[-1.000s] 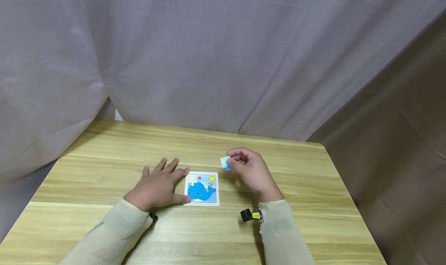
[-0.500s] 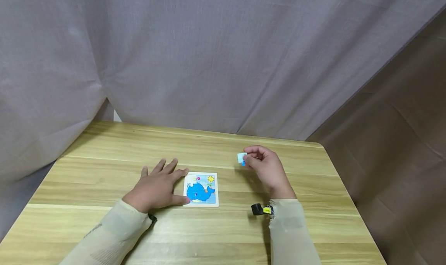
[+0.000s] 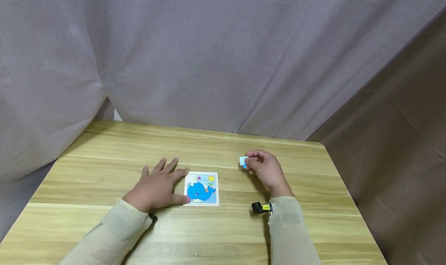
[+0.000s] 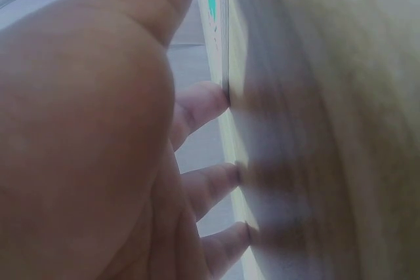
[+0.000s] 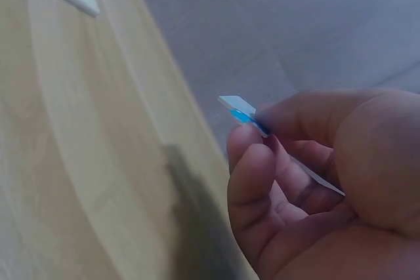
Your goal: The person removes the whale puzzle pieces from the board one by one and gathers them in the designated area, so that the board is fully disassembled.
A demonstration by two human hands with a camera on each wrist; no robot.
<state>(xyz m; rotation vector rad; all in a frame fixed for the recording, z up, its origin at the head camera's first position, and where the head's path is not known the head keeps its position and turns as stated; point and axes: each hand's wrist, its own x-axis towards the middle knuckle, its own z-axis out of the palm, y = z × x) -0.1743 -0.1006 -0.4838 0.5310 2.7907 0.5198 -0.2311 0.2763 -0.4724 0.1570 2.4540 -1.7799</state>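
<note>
A square jigsaw puzzle (image 3: 202, 193) with a blue whale, a yellow sun-like flower and a pale frame lies flat on the table. My left hand (image 3: 155, 187) rests with fingers spread at its left side, thumb on the lower left corner and index fingertip at the upper left corner. In the left wrist view the fingertips (image 4: 226, 175) meet the wood beside the puzzle's edge. To the right, above the table, my right hand (image 3: 266, 170) pinches a small pale and blue puzzle piece (image 5: 237, 105) between thumb and fingers. A thin pale edge (image 5: 318, 178) also shows among its curled fingers.
The wooden table (image 3: 223, 234) ends at the back against a grey curtain (image 3: 195, 64). A brown drape (image 3: 393, 141) hangs along the right side. A black wrist device (image 3: 259, 207) with a yellow label sits on the right wrist.
My right hand has moved right, away from the puzzle, with the piece still pinched, then dipped slightly toward me. The left hand and the puzzle have stayed in place.
</note>
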